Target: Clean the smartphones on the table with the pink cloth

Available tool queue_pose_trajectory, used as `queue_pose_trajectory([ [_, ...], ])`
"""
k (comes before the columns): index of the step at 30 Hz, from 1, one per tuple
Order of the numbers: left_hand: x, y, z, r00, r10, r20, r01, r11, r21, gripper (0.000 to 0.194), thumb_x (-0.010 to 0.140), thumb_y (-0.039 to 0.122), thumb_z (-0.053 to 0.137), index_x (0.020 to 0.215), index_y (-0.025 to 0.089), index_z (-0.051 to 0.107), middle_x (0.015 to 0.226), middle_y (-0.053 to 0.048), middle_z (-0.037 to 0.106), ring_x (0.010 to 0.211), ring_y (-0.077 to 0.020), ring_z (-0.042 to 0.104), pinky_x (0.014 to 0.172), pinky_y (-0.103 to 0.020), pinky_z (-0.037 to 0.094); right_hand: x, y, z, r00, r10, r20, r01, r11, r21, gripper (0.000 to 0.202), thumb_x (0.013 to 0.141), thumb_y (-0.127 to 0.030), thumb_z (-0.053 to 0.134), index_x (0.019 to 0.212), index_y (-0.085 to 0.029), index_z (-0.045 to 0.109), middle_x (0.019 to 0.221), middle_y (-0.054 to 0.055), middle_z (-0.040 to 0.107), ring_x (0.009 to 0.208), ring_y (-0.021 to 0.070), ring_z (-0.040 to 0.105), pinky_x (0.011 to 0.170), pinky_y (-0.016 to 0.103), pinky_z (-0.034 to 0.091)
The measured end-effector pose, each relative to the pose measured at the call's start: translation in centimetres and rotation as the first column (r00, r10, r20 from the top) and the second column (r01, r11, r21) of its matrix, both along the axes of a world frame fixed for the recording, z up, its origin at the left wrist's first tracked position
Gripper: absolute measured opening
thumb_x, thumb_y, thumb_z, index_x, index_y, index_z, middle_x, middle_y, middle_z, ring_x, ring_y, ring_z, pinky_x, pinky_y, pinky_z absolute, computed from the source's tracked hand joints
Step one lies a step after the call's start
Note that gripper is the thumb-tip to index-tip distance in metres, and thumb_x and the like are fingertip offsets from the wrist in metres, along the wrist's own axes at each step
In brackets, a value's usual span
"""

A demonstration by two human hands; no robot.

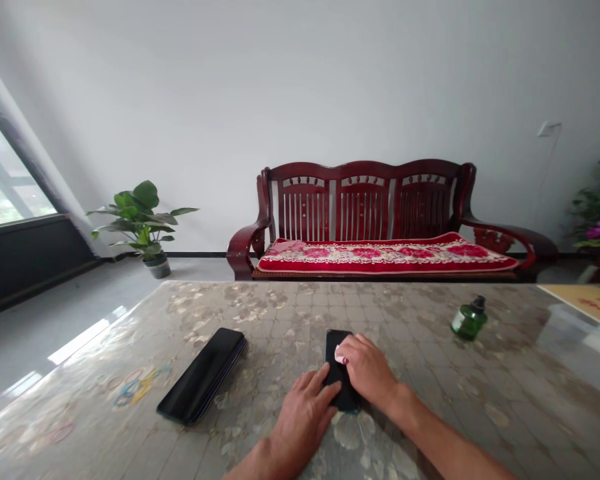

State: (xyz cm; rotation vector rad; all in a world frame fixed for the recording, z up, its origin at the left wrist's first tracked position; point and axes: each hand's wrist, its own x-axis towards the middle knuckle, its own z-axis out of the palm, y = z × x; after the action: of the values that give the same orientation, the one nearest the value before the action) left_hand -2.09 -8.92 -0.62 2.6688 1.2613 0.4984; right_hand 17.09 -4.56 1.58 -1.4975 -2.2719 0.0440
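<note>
A black phone (338, 379) lies flat on the patterned tabletop, between my two hands. My left hand (306, 415) rests at its left edge with the fingers apart, the fingertips touching the phone. Bunched in the closed fingers of my right hand (365, 365) is a small white and pink cloth (340, 355), pressed on the upper part of the screen. To the left lies a stack of black phones (203, 377), tilted diagonally. A green bottle (469, 320) with a black top stands to the right.
Coloured rubber bands (137, 387) lie at the table's left side. A yellowish sheet (587, 300) is at the far right corner. Beyond the table (380, 300) stand a dark red wooden bench (365, 207) and a potted plant (147, 223).
</note>
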Motion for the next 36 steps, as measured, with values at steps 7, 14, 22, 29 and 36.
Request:
queue_pose_trajectory([
  [7,0.0,0.0,0.4,1.0,-0.018,-0.019,0.018,1.0,-0.013,0.043,0.086,0.014,0.061,0.128,0.026,0.059,0.142,-0.011,0.052,0.118,-0.0279,0.057,0.101,-0.045,0.049,0.4,1.8,0.0,1.0,-0.019,0.021,0.019,1.0,0.007,0.028,0.09,-0.009,0.046,0.086,-0.024,0.07,0.092,0.001,0.067,0.09,0.017,0.054,0.082,0.027,0.037],
  [14,0.0,-0.1,0.6,1.0,-0.016,-0.02,0.016,1.0,-0.008,0.042,0.086,0.015,0.061,0.127,0.026,0.06,0.141,-0.01,0.053,0.119,-0.0276,0.057,0.1,-0.045,0.049,0.4,0.8,-0.4,1.0,0.001,-0.003,-0.001,1.0,0.025,0.024,0.089,-0.008,0.048,0.083,-0.022,0.067,0.09,0.002,0.064,0.091,0.0168,0.053,0.083,0.026,0.038],
  [22,-0.1,0.0,0.2,1.0,-0.021,0.011,0.021,1.0,0.02,0.042,0.086,0.012,0.06,0.126,0.026,0.06,0.139,-0.01,0.054,0.118,-0.0268,0.057,0.1,-0.044,0.05,0.8,1.5,-0.2,1.0,0.009,0.002,-0.009,1.0,0.022,0.025,0.091,-0.008,0.047,0.085,-0.022,0.068,0.091,0.002,0.065,0.091,0.0163,0.053,0.084,0.026,0.037],
  [29,-0.2,-0.1,0.1,0.999,-0.023,0.029,0.022,0.999,0.042,0.044,0.084,0.013,0.062,0.126,0.026,0.061,0.137,-0.011,0.056,0.117,-0.0267,0.058,0.098,-0.044,0.051,0.7,1.6,0.2,0.999,-0.005,0.041,0.006,1.0,-0.016,0.022,0.09,-0.01,0.049,0.084,-0.022,0.067,0.091,0.003,0.063,0.092,0.0172,0.053,0.083,0.027,0.038],
  [36,-0.2,-0.3,0.1,0.995,-0.017,0.094,0.012,0.998,0.054,0.034,0.084,0.013,0.062,0.115,0.026,0.068,0.124,-0.008,0.063,0.105,-0.0242,0.063,0.091,-0.04,0.055,1.1,0.1,0.1,0.996,0.082,0.029,-0.082,0.996,-0.029,0.023,0.089,-0.008,0.049,0.084,-0.022,0.067,0.09,0.001,0.063,0.089,0.016,0.053,0.081,0.027,0.037],
])
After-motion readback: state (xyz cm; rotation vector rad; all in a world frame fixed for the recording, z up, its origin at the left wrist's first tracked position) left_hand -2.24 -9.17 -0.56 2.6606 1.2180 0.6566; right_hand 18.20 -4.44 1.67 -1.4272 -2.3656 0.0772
